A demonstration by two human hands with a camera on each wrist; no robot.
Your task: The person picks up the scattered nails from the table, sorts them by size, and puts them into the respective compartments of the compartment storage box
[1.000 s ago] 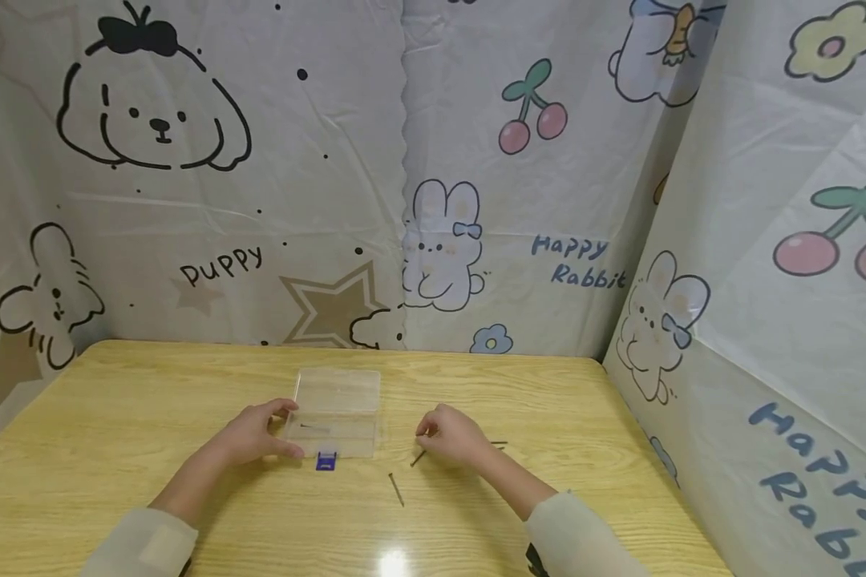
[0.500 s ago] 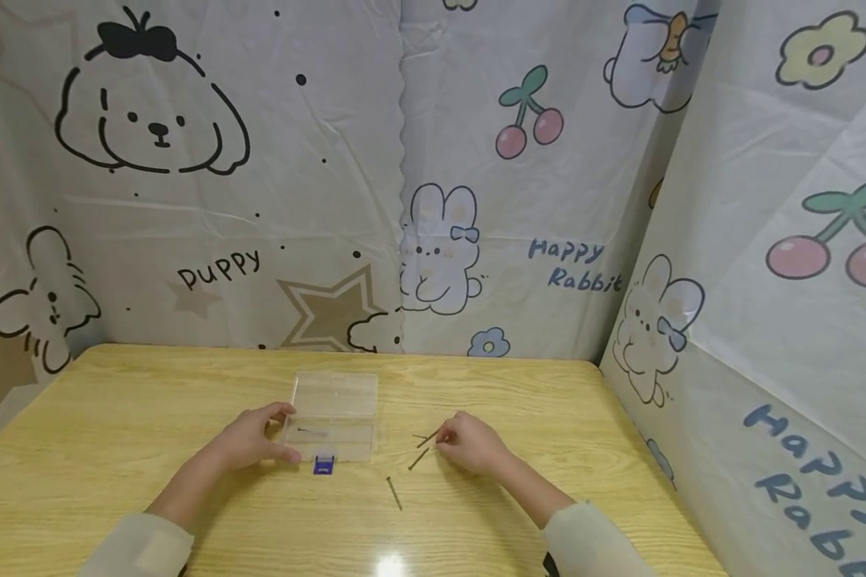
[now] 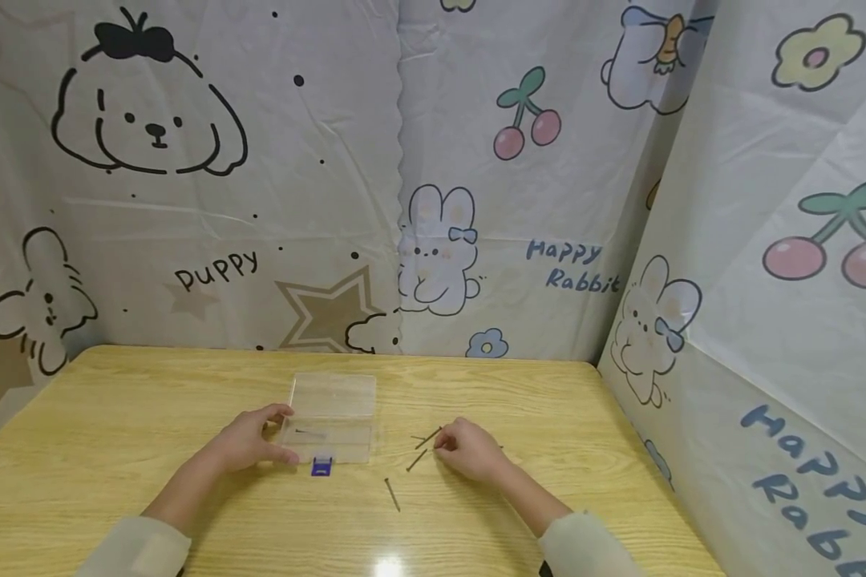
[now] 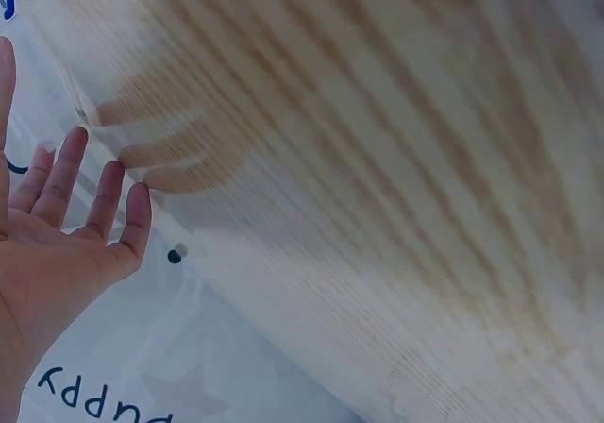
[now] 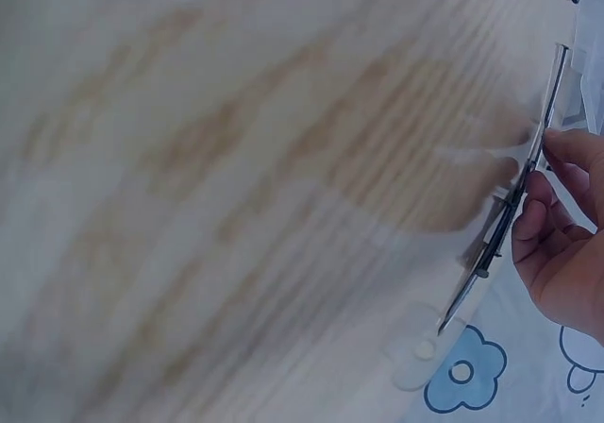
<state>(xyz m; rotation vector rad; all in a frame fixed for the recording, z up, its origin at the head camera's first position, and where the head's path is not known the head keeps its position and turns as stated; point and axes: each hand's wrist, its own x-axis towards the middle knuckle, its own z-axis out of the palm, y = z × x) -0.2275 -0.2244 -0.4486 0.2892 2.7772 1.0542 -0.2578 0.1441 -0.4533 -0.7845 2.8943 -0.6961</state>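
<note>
A clear plastic box [image 3: 333, 395] lies on the table with its lid laid back, a blue latch [image 3: 321, 466] at its front. One nail [image 3: 309, 433] lies inside it. My left hand [image 3: 248, 437] rests against the box's left side, thumb at the front corner, fingers extended behind. My right hand [image 3: 469, 450] is low over the table right of the box, thumb and fingertips pinched together at a nail [image 5: 555, 93] in the right wrist view. Close to those fingertips lie a nail [image 3: 427, 438] and a second nail [image 3: 416, 460].
Nearer the front, a single nail [image 3: 393, 494] lies on the wooden table [image 3: 317, 529]. The tip of another nail [image 3: 501, 446] shows just past the right hand. A printed cloth [image 3: 332, 200] hangs behind the table and along its sides.
My right hand has shifted to the right, uncovering a nail it had hidden and covering those on its right. My left hand and the box keep their place; the whole view has drifted slightly.
</note>
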